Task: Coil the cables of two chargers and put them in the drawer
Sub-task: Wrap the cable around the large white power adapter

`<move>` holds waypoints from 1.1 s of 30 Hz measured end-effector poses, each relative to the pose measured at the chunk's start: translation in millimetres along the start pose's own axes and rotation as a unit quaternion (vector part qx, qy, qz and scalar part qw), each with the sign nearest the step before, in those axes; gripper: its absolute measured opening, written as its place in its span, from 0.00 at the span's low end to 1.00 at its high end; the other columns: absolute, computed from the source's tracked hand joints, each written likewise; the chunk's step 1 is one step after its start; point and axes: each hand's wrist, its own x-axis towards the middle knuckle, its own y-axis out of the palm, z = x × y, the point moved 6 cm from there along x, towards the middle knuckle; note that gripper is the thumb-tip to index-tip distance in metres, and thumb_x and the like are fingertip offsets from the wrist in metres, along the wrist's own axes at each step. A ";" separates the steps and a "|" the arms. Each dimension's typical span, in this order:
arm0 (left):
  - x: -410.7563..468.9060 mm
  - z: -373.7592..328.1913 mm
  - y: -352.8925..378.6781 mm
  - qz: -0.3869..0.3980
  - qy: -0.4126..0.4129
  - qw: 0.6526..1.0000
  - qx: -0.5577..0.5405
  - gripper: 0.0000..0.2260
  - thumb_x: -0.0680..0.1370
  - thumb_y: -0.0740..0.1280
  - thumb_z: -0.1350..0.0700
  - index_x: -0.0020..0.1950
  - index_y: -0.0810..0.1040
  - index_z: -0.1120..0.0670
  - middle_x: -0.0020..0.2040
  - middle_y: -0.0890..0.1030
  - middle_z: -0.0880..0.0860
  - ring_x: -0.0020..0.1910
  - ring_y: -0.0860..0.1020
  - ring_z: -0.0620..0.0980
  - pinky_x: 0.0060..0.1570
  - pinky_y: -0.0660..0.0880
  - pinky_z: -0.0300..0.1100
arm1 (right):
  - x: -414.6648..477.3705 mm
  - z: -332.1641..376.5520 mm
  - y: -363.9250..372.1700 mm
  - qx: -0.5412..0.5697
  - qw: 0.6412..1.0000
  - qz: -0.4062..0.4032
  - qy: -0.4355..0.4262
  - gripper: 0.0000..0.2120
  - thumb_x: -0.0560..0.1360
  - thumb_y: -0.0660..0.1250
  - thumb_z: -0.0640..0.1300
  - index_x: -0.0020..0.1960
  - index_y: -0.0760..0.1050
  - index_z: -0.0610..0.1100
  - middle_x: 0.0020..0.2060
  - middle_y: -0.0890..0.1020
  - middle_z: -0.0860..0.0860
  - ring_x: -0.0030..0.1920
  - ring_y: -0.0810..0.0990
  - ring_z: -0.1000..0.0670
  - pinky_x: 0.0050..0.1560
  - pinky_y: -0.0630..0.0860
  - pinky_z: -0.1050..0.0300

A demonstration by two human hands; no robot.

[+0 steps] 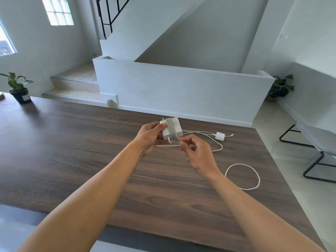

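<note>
A large white charger point(171, 128) is held up above the dark wooden table point(72, 142), its own cable wound in several turns around its middle. The left hand point(151, 136) is closed around the charger's left side, thumb on top. At the charger's five o'clock, the right hand point(197, 154) pinches the end of that wound cable between thumb and forefinger, the other fingers curled in. At three o'clock from the big charger, a small white charger point(220, 136) lies on the table, near but apart from both hands. Its thin white cable point(242, 176) trails loose across the wood, passing under the hands and forming an open loop at about four o'clock, near the table's right edge. A potted plant point(19, 89) stands at the table's far left corner, around ten o'clock.
</note>
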 end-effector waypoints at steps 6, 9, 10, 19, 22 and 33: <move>-5.9 -5.8 9.1 0.081 0.003 0.996 -0.032 0.09 0.81 0.62 0.59 0.56 0.79 0.61 0.41 0.82 0.56 0.34 0.80 0.50 0.35 0.80 0.44 | 5.4 -2.9 1.3 0.027 0.999 0.028 0.030 0.06 0.77 0.68 0.48 0.44 0.79 0.47 0.31 0.80 0.54 0.26 0.72 0.54 0.33 0.72 0.58; -7.3 -8.1 10.8 0.105 -0.003 0.994 -0.027 0.13 0.81 0.61 0.58 0.62 0.76 0.64 0.43 0.82 0.57 0.34 0.81 0.49 0.34 0.79 0.42 | 7.1 -5.4 0.6 -0.029 0.999 0.040 0.008 0.08 0.78 0.66 0.50 0.44 0.80 0.48 0.30 0.77 0.54 0.30 0.71 0.55 0.35 0.68 0.60; -7.9 -8.2 11.7 0.114 -0.006 0.993 -0.026 0.14 0.81 0.61 0.58 0.63 0.75 0.64 0.44 0.81 0.57 0.35 0.81 0.49 0.34 0.79 0.41 | 6.9 -6.9 0.6 -0.047 0.998 0.045 0.003 0.09 0.78 0.65 0.51 0.43 0.80 0.48 0.29 0.75 0.53 0.30 0.70 0.55 0.34 0.66 0.60; -12.9 -2.4 13.7 0.225 -0.030 0.957 0.181 0.13 0.80 0.64 0.59 0.63 0.77 0.59 0.49 0.81 0.56 0.43 0.80 0.49 0.39 0.79 0.42 | 29.4 -13.9 -10.6 -0.220 0.960 0.173 0.019 0.12 0.78 0.64 0.49 0.36 0.78 0.51 0.29 0.78 0.58 0.30 0.73 0.57 0.36 0.70 0.57; -15.7 -0.2 10.2 0.240 -0.040 0.947 0.210 0.12 0.80 0.63 0.59 0.62 0.78 0.56 0.46 0.82 0.53 0.41 0.80 0.47 0.40 0.79 0.42 | 37.0 -0.2 -14.8 -0.230 0.948 0.219 0.039 0.14 0.78 0.66 0.48 0.33 0.76 0.52 0.24 0.76 0.59 0.27 0.71 0.60 0.32 0.67 0.65; -7.6 -6.3 4.5 0.145 0.041 0.934 0.325 0.10 0.79 0.66 0.59 0.59 0.80 0.60 0.40 0.79 0.53 0.35 0.79 0.46 0.33 0.79 0.41 | 55.2 21.1 -6.9 -0.254 0.941 0.215 0.055 0.16 0.78 0.64 0.47 0.44 0.80 0.34 0.29 0.71 0.49 0.31 0.67 0.53 0.35 0.65 0.58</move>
